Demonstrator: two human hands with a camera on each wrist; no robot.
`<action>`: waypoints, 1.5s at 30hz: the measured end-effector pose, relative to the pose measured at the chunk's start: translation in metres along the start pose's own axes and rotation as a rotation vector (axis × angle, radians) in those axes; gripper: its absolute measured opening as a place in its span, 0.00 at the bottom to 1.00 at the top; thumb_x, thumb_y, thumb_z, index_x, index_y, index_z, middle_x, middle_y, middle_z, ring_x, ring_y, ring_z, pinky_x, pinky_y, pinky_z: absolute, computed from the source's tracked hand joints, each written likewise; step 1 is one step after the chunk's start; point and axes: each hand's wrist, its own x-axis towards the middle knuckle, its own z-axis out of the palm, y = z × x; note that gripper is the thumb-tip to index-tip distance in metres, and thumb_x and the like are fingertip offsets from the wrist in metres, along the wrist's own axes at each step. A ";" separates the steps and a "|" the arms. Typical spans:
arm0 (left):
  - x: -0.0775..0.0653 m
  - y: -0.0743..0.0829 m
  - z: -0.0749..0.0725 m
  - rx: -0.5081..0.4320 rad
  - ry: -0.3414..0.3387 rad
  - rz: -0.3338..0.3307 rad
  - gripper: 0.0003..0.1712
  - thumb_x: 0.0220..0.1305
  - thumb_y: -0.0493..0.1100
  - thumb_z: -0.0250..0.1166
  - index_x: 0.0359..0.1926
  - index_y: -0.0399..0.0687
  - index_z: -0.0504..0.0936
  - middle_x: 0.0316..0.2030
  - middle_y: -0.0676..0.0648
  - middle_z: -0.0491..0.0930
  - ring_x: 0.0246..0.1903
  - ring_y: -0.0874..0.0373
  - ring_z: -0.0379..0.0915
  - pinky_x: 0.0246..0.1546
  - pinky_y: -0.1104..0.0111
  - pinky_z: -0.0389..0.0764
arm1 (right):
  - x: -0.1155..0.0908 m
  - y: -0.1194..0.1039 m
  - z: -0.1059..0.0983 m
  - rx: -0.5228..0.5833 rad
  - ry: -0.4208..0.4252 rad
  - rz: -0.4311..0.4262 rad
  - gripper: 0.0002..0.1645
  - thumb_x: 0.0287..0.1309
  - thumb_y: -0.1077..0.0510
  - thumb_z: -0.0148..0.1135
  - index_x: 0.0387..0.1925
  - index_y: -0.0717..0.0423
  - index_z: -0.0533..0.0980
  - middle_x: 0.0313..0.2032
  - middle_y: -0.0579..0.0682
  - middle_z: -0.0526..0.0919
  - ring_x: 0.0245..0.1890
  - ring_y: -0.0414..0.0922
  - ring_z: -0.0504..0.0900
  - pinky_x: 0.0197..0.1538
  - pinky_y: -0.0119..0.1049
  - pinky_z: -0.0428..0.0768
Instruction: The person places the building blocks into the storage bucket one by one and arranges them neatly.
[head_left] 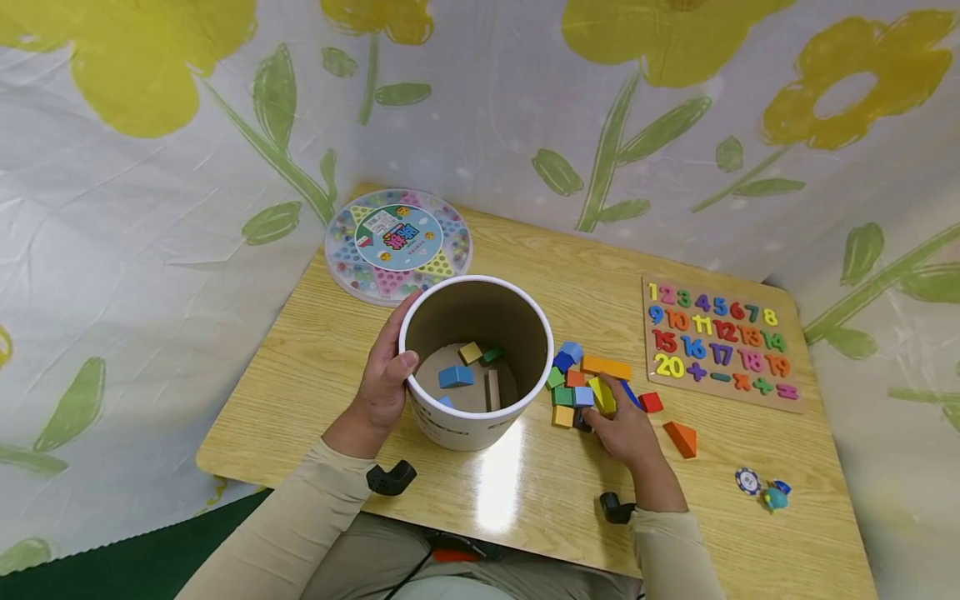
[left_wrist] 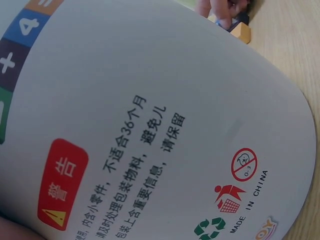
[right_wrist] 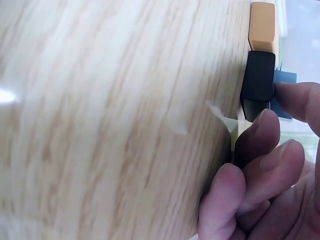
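Observation:
My left hand (head_left: 382, 387) grips a tall white bucket (head_left: 465, 429) by its left rim, thumb hooked over the edge and fingers along the outside wall. Inside the bucket lie a blue block (head_left: 456, 377), a yellow block (head_left: 470, 352), a green block (head_left: 491, 356) and a natural wood bar (head_left: 492, 390). My right hand (head_left: 626, 433) reaches into a cluster of coloured blocks, its fingers around a yellow block (head_left: 600, 392). In the right wrist view its thumb is right at a black block (right_wrist: 259, 77), other fingers bent below; whether it pinches a block I cannot tell.
An orange bar (head_left: 606, 367), a red block (head_left: 651, 402) and an orange triangle (head_left: 681, 439) lie around the right hand. A number board (head_left: 720, 402) sits at the right, a round board game (head_left: 397, 237) at the back left. A poker chip (head_left: 747, 480) and small toy (head_left: 776, 498) lie front right.

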 end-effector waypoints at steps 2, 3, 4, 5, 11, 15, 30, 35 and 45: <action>0.000 0.000 0.000 0.001 -0.001 0.001 0.44 0.55 0.50 0.52 0.73 0.51 0.51 0.69 0.43 0.55 0.66 0.36 0.45 0.61 0.51 0.56 | 0.001 0.001 0.001 0.004 0.003 0.006 0.47 0.56 0.37 0.57 0.73 0.31 0.46 0.17 0.48 0.68 0.18 0.47 0.69 0.30 0.39 0.66; 0.000 0.000 0.000 0.000 0.000 0.000 0.44 0.55 0.50 0.53 0.73 0.51 0.51 0.69 0.43 0.55 0.66 0.36 0.45 0.61 0.50 0.56 | 0.001 0.001 0.001 0.006 0.000 0.007 0.48 0.56 0.37 0.56 0.73 0.31 0.45 0.17 0.49 0.69 0.17 0.47 0.69 0.30 0.39 0.66; 0.000 0.000 0.000 -0.001 0.000 0.000 0.44 0.55 0.51 0.53 0.73 0.52 0.51 0.69 0.43 0.55 0.66 0.36 0.45 0.61 0.51 0.56 | 0.002 0.001 0.001 0.007 -0.001 0.009 0.48 0.56 0.37 0.56 0.73 0.31 0.45 0.18 0.50 0.70 0.18 0.47 0.69 0.30 0.39 0.66; 0.000 0.000 0.000 -0.001 0.001 0.000 0.44 0.55 0.51 0.53 0.73 0.52 0.52 0.69 0.43 0.55 0.66 0.36 0.45 0.61 0.51 0.56 | 0.002 0.001 0.001 0.006 -0.003 0.011 0.48 0.56 0.36 0.56 0.73 0.31 0.45 0.19 0.50 0.71 0.18 0.47 0.70 0.30 0.39 0.67; 0.000 -0.002 0.000 -0.003 -0.007 0.010 0.44 0.57 0.54 0.55 0.73 0.52 0.52 0.69 0.42 0.54 0.66 0.35 0.46 0.60 0.52 0.58 | 0.003 0.000 0.000 0.011 -0.010 0.017 0.47 0.55 0.36 0.57 0.72 0.31 0.47 0.27 0.53 0.77 0.22 0.47 0.73 0.30 0.38 0.69; 0.001 -0.002 0.000 -0.011 -0.006 0.010 0.44 0.56 0.54 0.55 0.73 0.50 0.52 0.69 0.43 0.55 0.66 0.36 0.46 0.61 0.51 0.57 | 0.003 0.000 -0.001 0.005 -0.005 0.018 0.46 0.55 0.35 0.56 0.72 0.32 0.49 0.37 0.55 0.78 0.29 0.49 0.74 0.34 0.40 0.70; 0.001 0.001 0.000 -0.019 0.008 0.010 0.42 0.55 0.47 0.52 0.72 0.52 0.54 0.68 0.42 0.55 0.66 0.37 0.47 0.60 0.53 0.58 | 0.005 0.006 0.003 0.059 0.010 0.013 0.43 0.57 0.35 0.55 0.71 0.30 0.50 0.36 0.54 0.83 0.27 0.48 0.79 0.33 0.40 0.73; 0.001 0.001 0.001 -0.017 0.006 0.011 0.42 0.54 0.45 0.50 0.72 0.51 0.54 0.68 0.41 0.55 0.66 0.37 0.46 0.61 0.53 0.57 | 0.008 0.008 0.000 0.182 -0.066 0.044 0.42 0.60 0.40 0.54 0.71 0.26 0.47 0.26 0.54 0.81 0.18 0.49 0.78 0.23 0.39 0.75; 0.000 -0.002 0.000 0.000 -0.002 0.011 0.42 0.55 0.47 0.51 0.73 0.50 0.54 0.68 0.43 0.56 0.66 0.36 0.47 0.61 0.53 0.58 | 0.008 0.010 -0.009 0.195 -0.100 0.102 0.40 0.58 0.41 0.59 0.68 0.30 0.53 0.29 0.56 0.79 0.19 0.48 0.78 0.22 0.39 0.77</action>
